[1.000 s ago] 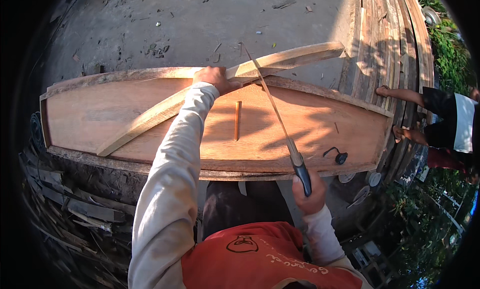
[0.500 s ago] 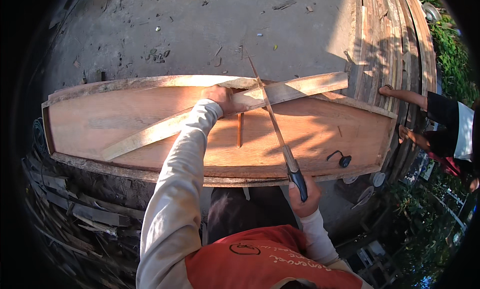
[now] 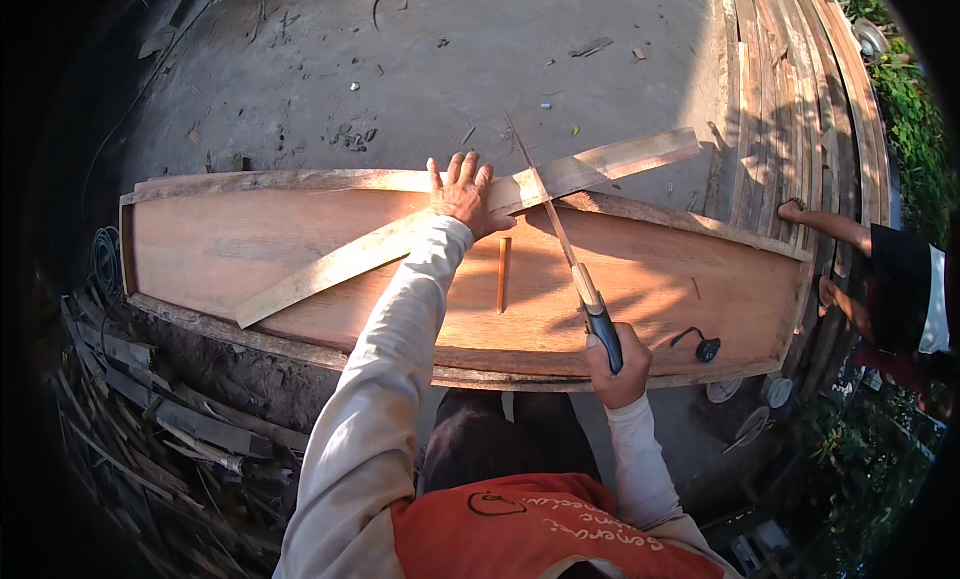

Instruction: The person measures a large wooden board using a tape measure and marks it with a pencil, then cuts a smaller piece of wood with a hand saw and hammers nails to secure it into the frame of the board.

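A pale wooden plank [image 3: 350,266] lies slantwise across a framed wooden panel [image 3: 250,229], its right end jutting past the far edge. My left hand [image 3: 464,191] presses flat on the plank with fingers spread. My right hand [image 3: 620,367] is closed around the dark handle of a handsaw [image 3: 568,244]. The saw's blade crosses the plank just right of my left hand, tip pointing away from me. A short brown wooden stick [image 3: 503,276], perhaps a pencil, lies on the panel between my hands.
A small black coiled item [image 3: 706,349] with a strap rests at the panel's right. Long boards [image 3: 790,99] lie at the right, where another person's bare legs [image 3: 830,224] show. Scrap wood [image 3: 170,419] is heaped at the lower left, beyond the panel's near edge.
My left hand has gone from gripping the plank's edge to lying spread on top. The saw has shifted slightly along its line, and the whole view has moved a little.
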{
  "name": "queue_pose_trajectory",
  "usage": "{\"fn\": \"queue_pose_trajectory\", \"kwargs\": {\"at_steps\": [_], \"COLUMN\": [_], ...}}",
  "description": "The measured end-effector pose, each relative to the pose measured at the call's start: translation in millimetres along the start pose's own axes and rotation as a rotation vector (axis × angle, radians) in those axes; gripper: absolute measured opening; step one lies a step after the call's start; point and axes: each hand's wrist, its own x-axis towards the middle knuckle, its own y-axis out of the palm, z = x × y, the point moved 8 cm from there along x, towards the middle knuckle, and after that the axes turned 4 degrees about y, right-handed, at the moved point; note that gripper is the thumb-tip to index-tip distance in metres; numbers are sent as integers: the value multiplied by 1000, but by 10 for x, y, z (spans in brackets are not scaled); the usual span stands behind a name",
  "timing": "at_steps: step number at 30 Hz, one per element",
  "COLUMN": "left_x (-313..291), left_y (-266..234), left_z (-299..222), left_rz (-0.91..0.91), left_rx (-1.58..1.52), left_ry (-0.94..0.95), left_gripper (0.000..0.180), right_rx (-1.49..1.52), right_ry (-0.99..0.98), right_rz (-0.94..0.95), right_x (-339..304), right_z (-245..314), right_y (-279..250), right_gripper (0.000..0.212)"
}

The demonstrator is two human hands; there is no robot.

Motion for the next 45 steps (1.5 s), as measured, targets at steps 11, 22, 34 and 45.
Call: {"fn": "queue_pose_trajectory", "kwargs": {"at_steps": [11,22,34,45], "left_x": [260,391,288,1124], "left_y": [559,171,200,-679], "left_z": [59,144,-315,-1372], "left_rz": [200,60,195,-27], "left_rx": [-119,-86,-41,-275], "left_ry": [25,40,3,94], "left_gripper": [75,73,83,64], "right_rx": [-114,-75,44,126], "right_ry": [244,227,83,-22], "right_rz": [148,42,9,-18], "right_x": [-681,-737,408,668], "right_z": [45,130,-321,-435], "right_y": [-487,-487,-51,-811], "right_gripper": [16,17,21,24]}}
